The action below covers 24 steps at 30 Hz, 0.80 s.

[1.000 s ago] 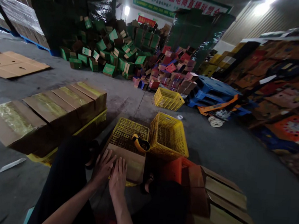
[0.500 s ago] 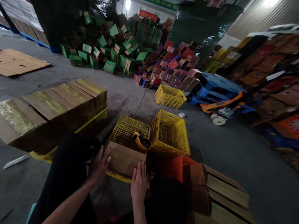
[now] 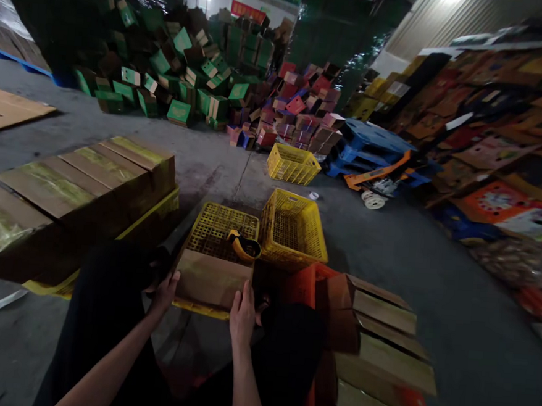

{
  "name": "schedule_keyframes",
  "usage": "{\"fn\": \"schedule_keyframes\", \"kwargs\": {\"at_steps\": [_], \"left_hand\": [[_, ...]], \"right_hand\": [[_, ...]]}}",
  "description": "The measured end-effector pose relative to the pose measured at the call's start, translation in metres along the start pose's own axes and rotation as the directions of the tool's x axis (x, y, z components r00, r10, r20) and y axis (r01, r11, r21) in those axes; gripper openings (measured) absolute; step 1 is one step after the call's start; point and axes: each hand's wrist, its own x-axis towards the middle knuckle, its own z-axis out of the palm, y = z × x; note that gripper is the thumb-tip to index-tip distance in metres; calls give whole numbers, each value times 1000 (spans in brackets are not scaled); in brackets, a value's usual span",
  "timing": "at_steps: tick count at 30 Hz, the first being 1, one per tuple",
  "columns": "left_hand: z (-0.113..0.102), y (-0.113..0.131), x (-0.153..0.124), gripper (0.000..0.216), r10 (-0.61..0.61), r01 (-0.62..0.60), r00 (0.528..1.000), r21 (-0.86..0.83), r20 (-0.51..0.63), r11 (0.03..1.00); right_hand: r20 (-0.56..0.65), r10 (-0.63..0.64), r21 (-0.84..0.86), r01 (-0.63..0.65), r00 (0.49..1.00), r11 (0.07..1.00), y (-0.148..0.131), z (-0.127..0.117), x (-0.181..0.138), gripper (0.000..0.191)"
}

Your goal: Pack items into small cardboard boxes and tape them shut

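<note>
A closed brown cardboard box (image 3: 213, 279) rests on the near part of an upturned yellow plastic crate (image 3: 226, 218), between my knees. My left hand (image 3: 164, 291) grips the box's left side, fingers at the edge. At the right front corner, my right hand (image 3: 242, 315) presses with its fingers along the side, so the box is held between both hands. Just behind the box, a yellow-and-black tape dispenser (image 3: 244, 245) lies on the crate's mesh.
Taped boxes (image 3: 92, 172) fill a yellow crate on my left; more boxes (image 3: 383, 322) stand in an orange crate (image 3: 309, 283) on my right. A yellow crate (image 3: 313, 227) adjoins the work crate. Farther off are a pallet jack (image 3: 379, 176), blue pallets (image 3: 372, 139) and heaped green cartons (image 3: 179, 111).
My left hand has slid off the box's top onto its left side. My right hand stays at the right corner. The view has turned slightly right, shifting the scene left.
</note>
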Motion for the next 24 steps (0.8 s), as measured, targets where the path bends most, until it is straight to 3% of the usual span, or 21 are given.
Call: {"fn": "schedule_keyframes", "kwargs": {"at_steps": [9, 14, 18, 21, 24], "left_hand": [[-10, 23, -5, 52, -4, 6, 1000, -74, 24, 997], [-41, 58, -15, 68, 220, -205, 974, -189, 60, 960], [-60, 94, -23, 63, 429, -428, 903, -35, 22, 903], [-64, 117, -29, 64, 590, -589, 806, 141, 42, 795], [-59, 132, -40, 67, 700, -690, 709, 287, 82, 665]], "right_hand": [[33, 98, 170, -103, 995, 980, 0, -9, 9, 75], [82, 219, 317, -234, 972, 919, -4, -5, 9, 81], [163, 310, 457, -350, 937, 818, -9, 10, 9, 86], [211, 316, 559, -379, 925, 737, -11, 25, 4, 85], [209, 318, 581, -379, 925, 720, -10, 38, -2, 80]]}}
